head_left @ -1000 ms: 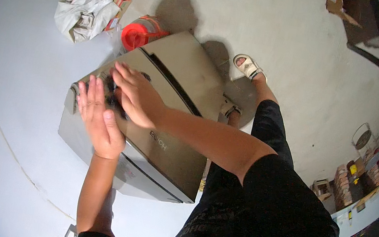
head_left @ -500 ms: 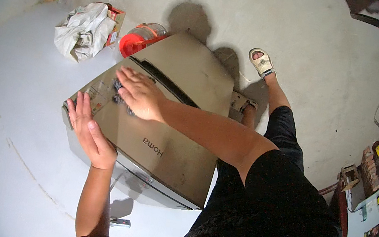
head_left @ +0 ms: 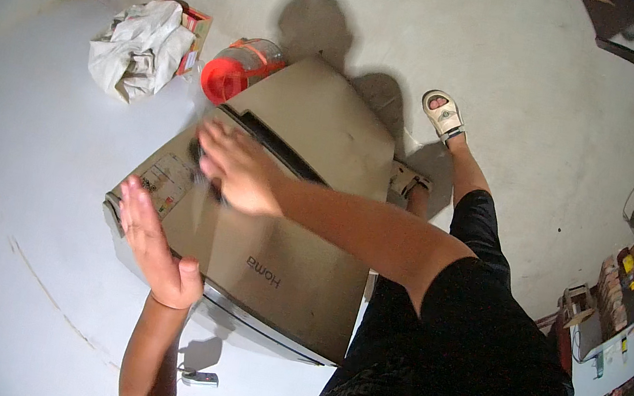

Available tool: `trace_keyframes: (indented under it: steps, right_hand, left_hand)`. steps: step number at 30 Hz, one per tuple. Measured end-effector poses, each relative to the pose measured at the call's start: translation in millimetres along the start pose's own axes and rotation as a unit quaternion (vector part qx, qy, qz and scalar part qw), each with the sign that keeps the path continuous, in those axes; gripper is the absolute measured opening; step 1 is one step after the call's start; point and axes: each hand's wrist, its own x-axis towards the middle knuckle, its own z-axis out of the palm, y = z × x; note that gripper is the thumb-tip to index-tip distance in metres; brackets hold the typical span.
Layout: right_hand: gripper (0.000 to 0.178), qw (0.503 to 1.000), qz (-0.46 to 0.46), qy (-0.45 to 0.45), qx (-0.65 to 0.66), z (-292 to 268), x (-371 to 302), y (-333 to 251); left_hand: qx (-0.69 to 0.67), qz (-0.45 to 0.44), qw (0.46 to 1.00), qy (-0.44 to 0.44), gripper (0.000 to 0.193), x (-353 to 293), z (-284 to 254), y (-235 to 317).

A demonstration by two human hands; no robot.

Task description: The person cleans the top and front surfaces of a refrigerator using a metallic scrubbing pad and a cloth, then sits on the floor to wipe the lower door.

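Fingers of the left hand are extended, thumb apart, grasping nothing, at the left edge of a refrigerator occupying the centre. The right hand is motion-blurred over the front, fingers roughly straight; a dark patch shows beside them, and whether anything is gripped cannot be told. The unit is judged heavy, stiff and slippery on its face; hold is best taken at the cabinet's outer edges. Panels are flat, beige-grey, faintly glossy, parted by a dark recessed seam. Far left: a crumpled white sack and a red-lidded clear container.
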Motion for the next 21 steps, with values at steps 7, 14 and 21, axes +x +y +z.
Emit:
trace_keyframes:
  steps: [7,14,21]
  right_hand:
    - [0.067,0.971,0.023,-0.238,0.014,-50.4,-102.5,-62.2]
    - [0.062,0.989,-0.139,0.036,-0.043,-12.0,-66.3,-42.1]
    - [0.06,0.998,-0.049,0.028,0.014,4.5,-52.5,-21.5]
  left_hand:
    - [-0.005,-0.03,0.999,-0.01,0.115,-6.7,-3.2,-7.6]
    - [0.026,-0.046,0.996,-0.077,0.118,-0.6,-12.5,-0.6]
    - [-0.019,-0.134,0.991,-0.016,0.097,10.1,-3.6,9.0]
